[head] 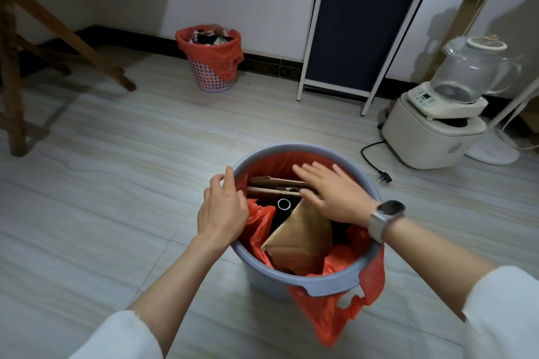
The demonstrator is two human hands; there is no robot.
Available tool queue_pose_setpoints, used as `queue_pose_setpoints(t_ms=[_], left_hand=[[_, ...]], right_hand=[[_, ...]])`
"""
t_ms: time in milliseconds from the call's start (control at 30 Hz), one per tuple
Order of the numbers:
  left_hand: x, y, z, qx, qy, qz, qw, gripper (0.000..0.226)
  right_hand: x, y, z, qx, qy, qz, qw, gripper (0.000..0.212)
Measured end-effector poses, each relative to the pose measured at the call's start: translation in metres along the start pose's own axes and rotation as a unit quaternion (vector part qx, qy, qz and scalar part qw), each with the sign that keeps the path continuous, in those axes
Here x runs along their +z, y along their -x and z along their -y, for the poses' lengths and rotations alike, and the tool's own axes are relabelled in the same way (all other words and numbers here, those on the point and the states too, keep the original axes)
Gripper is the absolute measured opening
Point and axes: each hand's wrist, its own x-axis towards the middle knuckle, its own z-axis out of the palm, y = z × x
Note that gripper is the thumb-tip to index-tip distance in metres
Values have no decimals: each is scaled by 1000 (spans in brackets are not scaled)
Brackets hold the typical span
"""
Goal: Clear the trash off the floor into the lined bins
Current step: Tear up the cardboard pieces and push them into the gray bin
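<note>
On a pale tiled floor (122,172) in a sparsely furnished room, a person bends over a grey bin (309,283) lined with a red bag (338,312), apparently at the packing-down stage of the clean-up. The right hand (329,192) lies flat with fingers spread, pressing on cardboard strips (277,187) at the bin's 12 o'clock side. The left hand (223,210) curls over the rim at about 9 o'clock, pinching what looks like the edge of the liner there; the exact hold is hard to make out. Between the two hands sit a dark tube (283,205) and, towards 6 o'clock, a folded brown cardboard piece (303,239), all inside the bag. No loose trash shows on the visible floor. The next move likely calls for pushing the load lower and drawing the slumped liner back over the rim, since it sags inside at 8 o'clock and hangs outside at 4 o'clock. At the frame's 11 o'clock, by the wall, a perforated basket (210,74) with its own red liner stands full, well apart from both hands.
</note>
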Motion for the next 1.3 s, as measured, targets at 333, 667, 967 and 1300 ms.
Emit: queue_pose_setpoints(t_ms=[333,667,967,1300], left_hand=[[-4,-44,-13,26,-75,-5,997,36],[-35,14,-36,-69,-66,76,993,49],[-121,83,-121,-70,-62,185,978,44],[-243,191,-315,-1,-44,316,948,50]], right_hand=[[7,40,-50,219,-146,-125,957,39],[3,91,-33,285,-255,-55,922,54],[-101,209,-14,395,-269,-25,878,50],[-282,420,-14,523,-295,-28,799,50]])
